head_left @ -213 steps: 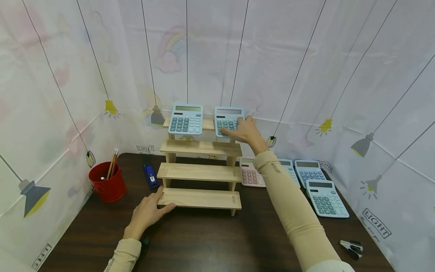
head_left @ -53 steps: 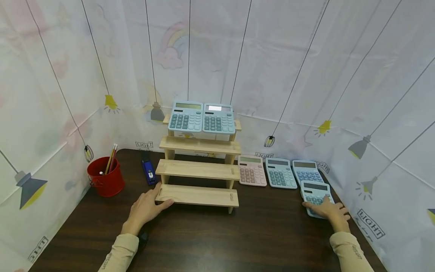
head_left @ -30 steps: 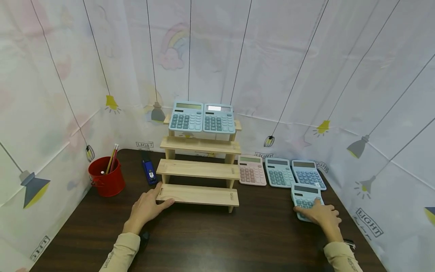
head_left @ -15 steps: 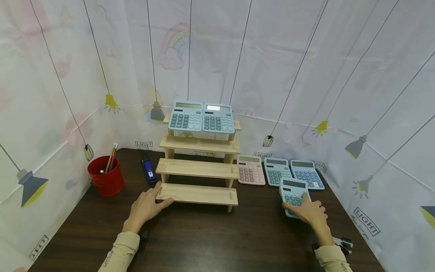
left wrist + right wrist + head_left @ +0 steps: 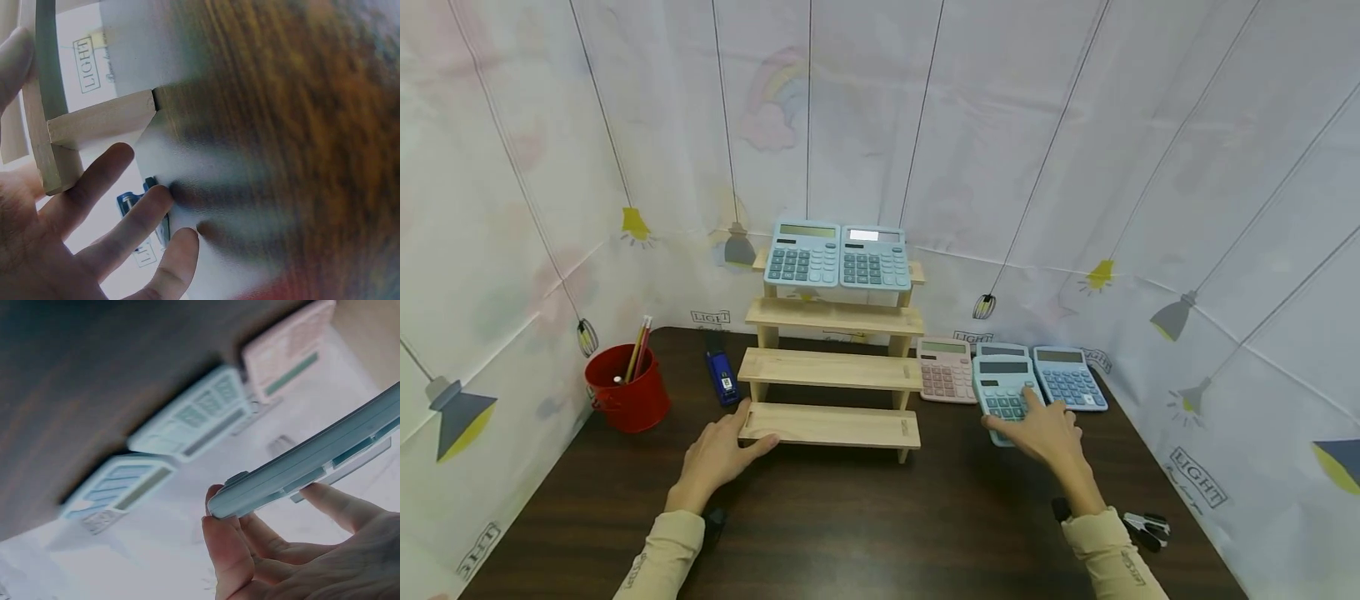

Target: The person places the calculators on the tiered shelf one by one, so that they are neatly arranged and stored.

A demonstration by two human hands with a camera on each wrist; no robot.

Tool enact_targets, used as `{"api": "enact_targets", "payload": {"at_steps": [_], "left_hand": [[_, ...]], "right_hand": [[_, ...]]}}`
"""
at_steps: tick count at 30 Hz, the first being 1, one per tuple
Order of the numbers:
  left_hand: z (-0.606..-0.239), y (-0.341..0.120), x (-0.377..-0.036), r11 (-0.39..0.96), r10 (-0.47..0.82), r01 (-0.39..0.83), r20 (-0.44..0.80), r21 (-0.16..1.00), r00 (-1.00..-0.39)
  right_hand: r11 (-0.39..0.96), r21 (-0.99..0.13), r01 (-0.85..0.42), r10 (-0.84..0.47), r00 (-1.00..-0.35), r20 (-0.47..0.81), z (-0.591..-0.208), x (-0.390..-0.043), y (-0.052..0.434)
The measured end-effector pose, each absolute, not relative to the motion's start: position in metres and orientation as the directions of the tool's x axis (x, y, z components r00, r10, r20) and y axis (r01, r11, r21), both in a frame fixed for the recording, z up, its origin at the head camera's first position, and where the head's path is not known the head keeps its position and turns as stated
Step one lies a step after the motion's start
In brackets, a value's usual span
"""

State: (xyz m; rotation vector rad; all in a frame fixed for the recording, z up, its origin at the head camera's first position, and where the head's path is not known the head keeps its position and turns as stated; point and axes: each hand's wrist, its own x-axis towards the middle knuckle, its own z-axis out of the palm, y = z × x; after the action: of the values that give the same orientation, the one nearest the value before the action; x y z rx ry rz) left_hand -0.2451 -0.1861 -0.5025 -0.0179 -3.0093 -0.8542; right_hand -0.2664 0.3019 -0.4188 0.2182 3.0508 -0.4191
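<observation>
My right hand [image 5: 1048, 433] grips a light blue calculator [image 5: 1000, 375] by its sides, with the index finger on its face. In the right wrist view the calculator [image 5: 306, 459] shows edge-on, raised off the table. It overlaps another light blue calculator [image 5: 1002, 349] lying behind it. My left hand [image 5: 715, 454] holds the left end of the lowest step of a four-tier wooden rack [image 5: 831, 423], thumb along the front edge and fingers at the side. In the left wrist view its other fingers [image 5: 128, 231] spread beyond the wood. Two light blue calculators [image 5: 802, 254] lean side by side on the top step.
A pink calculator [image 5: 946, 371] lies right of the rack, and a bluer one [image 5: 1069, 379] farther right. A red bucket with pencils [image 5: 627, 387] and a blue stapler [image 5: 722, 377] stand at the left. A staple remover [image 5: 1147, 528] lies near the right sleeve. Patterned cloth hangs behind.
Earlier, the right hand set the second calculator on the top step, then slid it left. Since then it has taken another from the right stack and carried it left. The left hand stays put.
</observation>
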Motion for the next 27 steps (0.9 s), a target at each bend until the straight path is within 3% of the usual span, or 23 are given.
{"api": "enact_targets", "payload": {"at_steps": [14,27], "left_hand": [[-0.503,-0.188,-0.245,0.849,0.01,0.012,0.007,0.528,-1.0],[-0.502,-0.188,-0.244,0.849,0.012,0.014,0.006,0.529,-1.0]], "right_hand": [[0.965,-0.264,0.002,0.015,-0.999,0.048,-0.377,-0.284,0.243],[0.97,-0.238,-0.047,-0.034,-0.998,0.059,-0.349,-0.305,0.2]]}}
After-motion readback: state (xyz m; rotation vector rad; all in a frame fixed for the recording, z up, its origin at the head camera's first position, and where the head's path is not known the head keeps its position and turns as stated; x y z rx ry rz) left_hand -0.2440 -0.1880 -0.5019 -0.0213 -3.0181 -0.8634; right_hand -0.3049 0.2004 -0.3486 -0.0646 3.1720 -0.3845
